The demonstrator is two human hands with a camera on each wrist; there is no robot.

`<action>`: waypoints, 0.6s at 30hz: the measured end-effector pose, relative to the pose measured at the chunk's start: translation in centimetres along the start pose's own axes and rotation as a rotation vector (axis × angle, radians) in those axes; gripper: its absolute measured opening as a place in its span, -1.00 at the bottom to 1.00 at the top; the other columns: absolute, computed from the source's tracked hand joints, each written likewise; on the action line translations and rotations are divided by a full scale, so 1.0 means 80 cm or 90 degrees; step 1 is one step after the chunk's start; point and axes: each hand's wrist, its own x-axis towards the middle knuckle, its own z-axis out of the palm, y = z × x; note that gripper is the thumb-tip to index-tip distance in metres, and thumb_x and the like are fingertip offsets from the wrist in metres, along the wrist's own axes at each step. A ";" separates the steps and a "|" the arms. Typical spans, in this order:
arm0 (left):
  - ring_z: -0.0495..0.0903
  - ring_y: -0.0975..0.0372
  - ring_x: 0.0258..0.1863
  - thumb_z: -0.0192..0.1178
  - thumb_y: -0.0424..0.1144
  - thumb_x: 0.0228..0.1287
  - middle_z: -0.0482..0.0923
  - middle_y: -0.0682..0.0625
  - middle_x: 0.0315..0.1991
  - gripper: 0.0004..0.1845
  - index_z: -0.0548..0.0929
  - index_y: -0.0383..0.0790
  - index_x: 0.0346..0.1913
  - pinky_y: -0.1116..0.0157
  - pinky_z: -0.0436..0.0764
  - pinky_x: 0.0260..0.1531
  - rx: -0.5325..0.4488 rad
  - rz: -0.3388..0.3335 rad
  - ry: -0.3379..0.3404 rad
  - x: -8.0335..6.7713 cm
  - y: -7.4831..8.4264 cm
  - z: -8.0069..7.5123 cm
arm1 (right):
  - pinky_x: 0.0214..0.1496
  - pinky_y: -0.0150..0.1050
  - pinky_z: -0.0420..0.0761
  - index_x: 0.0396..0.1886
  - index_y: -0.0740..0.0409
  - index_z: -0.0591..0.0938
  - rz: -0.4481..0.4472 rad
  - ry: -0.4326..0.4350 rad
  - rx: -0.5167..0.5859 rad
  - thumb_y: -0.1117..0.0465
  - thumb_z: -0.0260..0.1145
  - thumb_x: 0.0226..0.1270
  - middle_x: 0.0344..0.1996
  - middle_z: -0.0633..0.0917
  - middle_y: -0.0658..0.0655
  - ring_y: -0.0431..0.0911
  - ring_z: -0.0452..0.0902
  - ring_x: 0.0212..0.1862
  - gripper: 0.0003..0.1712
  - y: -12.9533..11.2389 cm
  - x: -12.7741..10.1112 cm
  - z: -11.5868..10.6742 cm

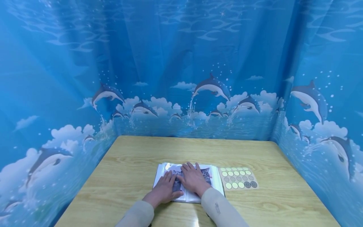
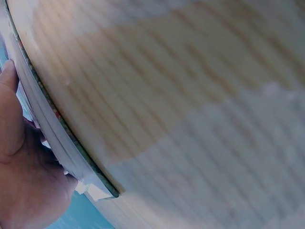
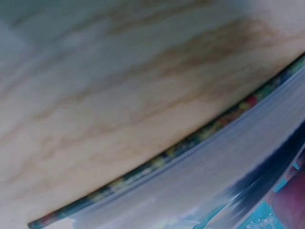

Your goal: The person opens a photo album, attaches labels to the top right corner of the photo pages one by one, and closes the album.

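Observation:
An open album (image 1: 162,171) with clear plastic sleeves lies on the wooden table (image 1: 136,154), near its front edge. A grey cat picture (image 1: 206,174) shows on its page. My left hand (image 1: 165,188) lies flat on the left half of the page, fingers straight. Beside it my right hand (image 1: 193,177) presses flat on the middle of the page, fingers spread. The left wrist view shows my left hand (image 2: 19,162) against the album's stacked page edges (image 2: 57,133). The right wrist view shows only the album's edge (image 3: 190,157) on the table.
A sheet of round stickers (image 1: 238,178), pale green and dark, lies just right of the album. Blue curtains printed with dolphins (image 1: 211,85) wall in the table on the left, back and right.

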 end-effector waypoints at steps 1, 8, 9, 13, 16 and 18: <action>0.04 -0.24 0.47 0.10 0.29 0.33 0.06 -0.42 0.48 -0.04 0.21 -0.45 0.46 -0.15 0.17 0.40 0.001 -0.001 -0.001 0.000 0.000 0.000 | 0.50 0.26 -0.03 0.44 0.08 0.40 -0.002 0.003 0.000 -0.28 -0.18 0.56 0.45 0.35 0.14 0.10 0.11 0.50 -0.27 0.000 0.000 0.000; 0.03 -0.22 0.48 0.09 0.32 0.32 0.04 -0.41 0.49 -0.01 0.19 -0.46 0.47 -0.15 0.16 0.40 0.005 -0.005 -0.008 -0.001 0.000 0.000 | 0.50 0.24 0.01 0.43 0.10 0.41 -0.016 0.005 -0.003 -0.24 -0.15 0.57 0.43 0.38 0.12 0.08 0.15 0.48 -0.30 -0.004 0.001 -0.002; 0.03 -0.22 0.48 0.09 0.32 0.32 0.04 -0.41 0.49 -0.01 0.19 -0.47 0.47 -0.15 0.16 0.40 0.005 -0.005 -0.010 -0.001 0.000 0.000 | 0.50 0.23 0.01 0.43 0.10 0.41 -0.018 0.004 -0.002 -0.24 -0.16 0.57 0.43 0.38 0.12 0.08 0.15 0.48 -0.30 -0.005 0.001 -0.002; 0.01 -0.22 0.48 0.09 0.32 0.32 0.04 -0.41 0.49 -0.01 0.18 -0.47 0.47 -0.15 0.15 0.40 0.001 -0.004 -0.013 -0.001 0.000 0.000 | 0.50 0.23 0.01 0.42 0.10 0.42 -0.017 0.004 -0.001 -0.25 -0.16 0.57 0.41 0.40 0.11 0.07 0.16 0.48 -0.29 -0.006 0.000 -0.004; 0.03 -0.23 0.48 0.09 0.31 0.33 0.05 -0.42 0.49 -0.02 0.19 -0.48 0.46 -0.15 0.16 0.40 0.002 0.001 -0.008 -0.001 0.000 0.000 | 0.50 0.23 0.01 0.40 0.09 0.44 -0.015 0.006 -0.003 -0.25 -0.14 0.56 0.40 0.42 0.10 0.07 0.17 0.48 -0.31 -0.006 -0.001 -0.006; 0.04 -0.24 0.47 0.11 0.29 0.33 0.06 -0.43 0.48 -0.02 0.20 -0.49 0.45 -0.17 0.17 0.39 0.000 0.007 -0.001 -0.001 -0.001 0.000 | 0.50 0.24 0.01 0.39 0.09 0.45 -0.015 0.008 -0.005 -0.24 -0.13 0.56 0.39 0.43 0.10 0.08 0.17 0.47 -0.32 -0.006 -0.002 -0.006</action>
